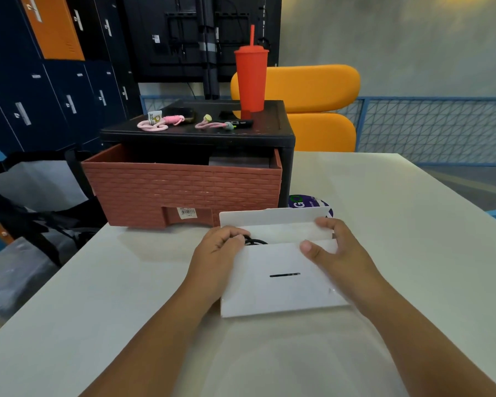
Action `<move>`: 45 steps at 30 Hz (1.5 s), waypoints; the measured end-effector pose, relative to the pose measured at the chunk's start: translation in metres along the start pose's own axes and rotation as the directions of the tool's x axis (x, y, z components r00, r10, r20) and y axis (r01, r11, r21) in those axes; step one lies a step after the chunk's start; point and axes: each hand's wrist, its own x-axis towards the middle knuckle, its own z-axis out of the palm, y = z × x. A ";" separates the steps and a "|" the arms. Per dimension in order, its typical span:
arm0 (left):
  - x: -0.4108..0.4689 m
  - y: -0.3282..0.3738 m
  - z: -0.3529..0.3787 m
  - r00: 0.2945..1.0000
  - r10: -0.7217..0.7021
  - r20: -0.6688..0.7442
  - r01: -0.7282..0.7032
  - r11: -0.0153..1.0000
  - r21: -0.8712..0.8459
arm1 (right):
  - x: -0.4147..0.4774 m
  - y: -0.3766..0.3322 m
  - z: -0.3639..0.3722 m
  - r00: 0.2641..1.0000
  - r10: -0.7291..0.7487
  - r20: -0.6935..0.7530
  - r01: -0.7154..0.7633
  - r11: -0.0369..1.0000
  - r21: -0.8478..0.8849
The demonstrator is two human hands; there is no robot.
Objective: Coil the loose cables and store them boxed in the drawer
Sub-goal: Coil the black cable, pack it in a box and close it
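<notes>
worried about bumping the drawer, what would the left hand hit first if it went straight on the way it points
Likely the raised back flap of the white box: the left hand, holding the black cable, points into the box's opening. The brick-red drawer lies beyond, though depth is unclear.

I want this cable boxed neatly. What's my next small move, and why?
Probably push the black cable fully inside the white box with the left hand: a loop pokes out at the opening, and the flap stands open while the right hand holds the box.
</notes>
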 end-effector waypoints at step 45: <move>-0.009 0.008 -0.005 0.897 0.099 0.430 -0.394 0.618 0.680 | 0.004 0.000 0.005 0.980 -0.191 0.061 0.200 0.912 -0.359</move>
